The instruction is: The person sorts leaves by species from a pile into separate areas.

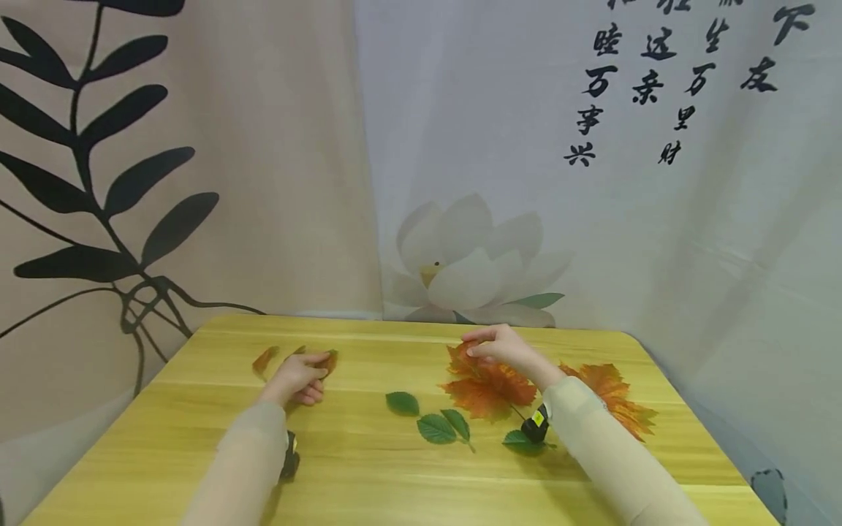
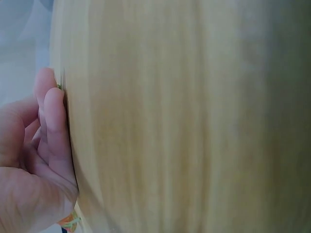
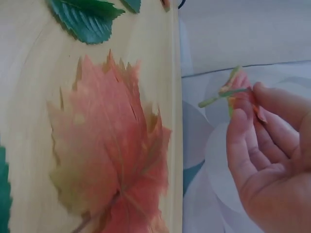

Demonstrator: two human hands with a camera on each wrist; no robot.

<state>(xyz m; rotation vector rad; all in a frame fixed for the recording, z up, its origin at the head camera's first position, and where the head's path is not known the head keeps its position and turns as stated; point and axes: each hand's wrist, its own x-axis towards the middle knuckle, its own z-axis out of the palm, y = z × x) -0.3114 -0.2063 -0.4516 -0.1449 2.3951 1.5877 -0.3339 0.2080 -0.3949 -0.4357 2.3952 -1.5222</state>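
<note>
In the head view my left hand (image 1: 299, 380) is low over the left part of the table, its fingertips at a small brownish-orange leaf (image 1: 332, 361). Only a speck of green shows between thumb and finger of the left hand (image 2: 46, 145) in the left wrist view. Another curled brownish-orange leaf (image 1: 265, 361) lies just left of that hand. My right hand (image 1: 503, 347) is over large orange maple leaves (image 1: 487, 391). Its thumb and finger pinch a small red leaf with a green stem (image 3: 238, 92), held up beside the big maple leaf (image 3: 112, 141).
Green leaves (image 1: 437, 429) lie mid-table, and one more green leaf (image 1: 522, 443) is beneath the right wrist. A second orange maple leaf (image 1: 612, 394) is partly behind the right forearm. The yellow wooden table (image 1: 368, 489) ends at a printed curtain (image 1: 296, 183).
</note>
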